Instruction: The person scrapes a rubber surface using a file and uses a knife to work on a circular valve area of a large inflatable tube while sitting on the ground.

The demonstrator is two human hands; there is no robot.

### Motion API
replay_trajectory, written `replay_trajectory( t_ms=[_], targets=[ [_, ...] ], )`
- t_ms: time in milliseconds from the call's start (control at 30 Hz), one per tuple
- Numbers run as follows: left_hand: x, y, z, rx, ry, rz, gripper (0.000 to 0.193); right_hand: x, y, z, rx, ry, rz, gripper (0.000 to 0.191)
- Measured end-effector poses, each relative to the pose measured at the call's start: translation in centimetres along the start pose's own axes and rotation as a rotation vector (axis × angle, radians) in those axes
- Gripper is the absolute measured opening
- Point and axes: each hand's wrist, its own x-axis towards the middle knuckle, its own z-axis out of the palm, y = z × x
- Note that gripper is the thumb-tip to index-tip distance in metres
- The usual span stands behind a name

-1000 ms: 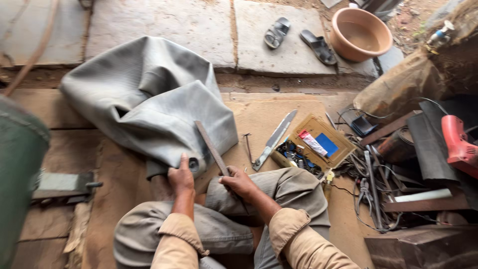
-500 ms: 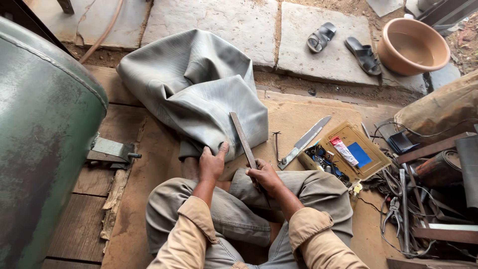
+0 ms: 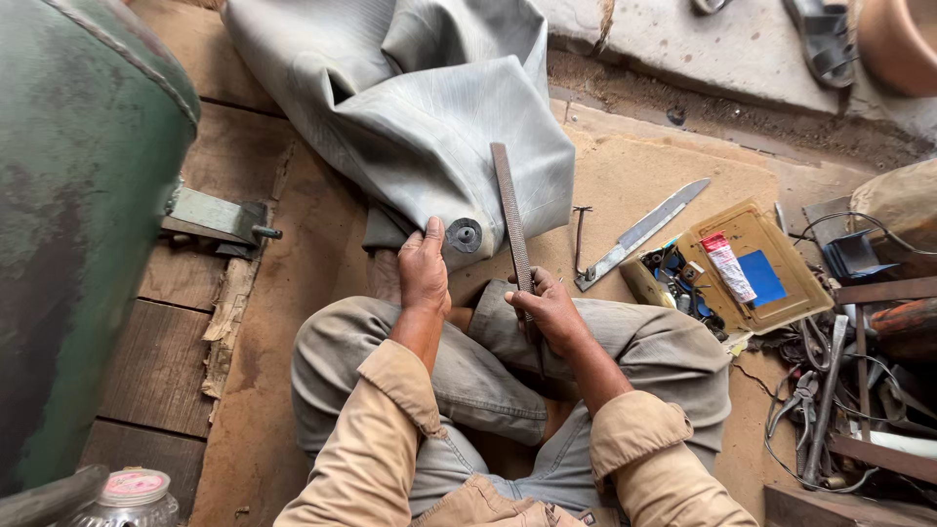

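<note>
I sit cross-legged on a wooden floor. My right hand (image 3: 549, 310) grips a long flat metal file (image 3: 510, 215) whose blade lies across a folded grey rubber tube (image 3: 429, 117). My left hand (image 3: 424, 268) presses on the tube's near edge, just left of a round dark patch (image 3: 464, 235). The file's lower end is hidden under my right hand.
A big green metal tank (image 3: 78, 215) stands at the left, a small jar (image 3: 132, 493) below it. To the right lie a large knife (image 3: 644, 232), a yellow box (image 3: 752, 268) with small items, and a heap of pliers and wires (image 3: 830, 390). Sandals (image 3: 825, 39) sit far back.
The view has swung left and closer, bringing the green tank into sight. My hands stay on the tube's edge and the file, the file still laid across the rubber.
</note>
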Motion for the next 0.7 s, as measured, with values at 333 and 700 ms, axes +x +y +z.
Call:
replay_trajectory(
  t_ms=[333, 700],
  targets=[
    [-0.5, -0.4, 0.0, 0.004, -0.003, -0.037, 0.03, 1.1, 0.6, -0.2, 0.049, 0.031, 0.045, 0.032],
    [-0.7, -0.7, 0.0, 0.003, -0.029, -0.022, 0.029, 1.5, 0.6, -0.2, 0.076, 0.041, 0.074, 0.028]
  ],
)
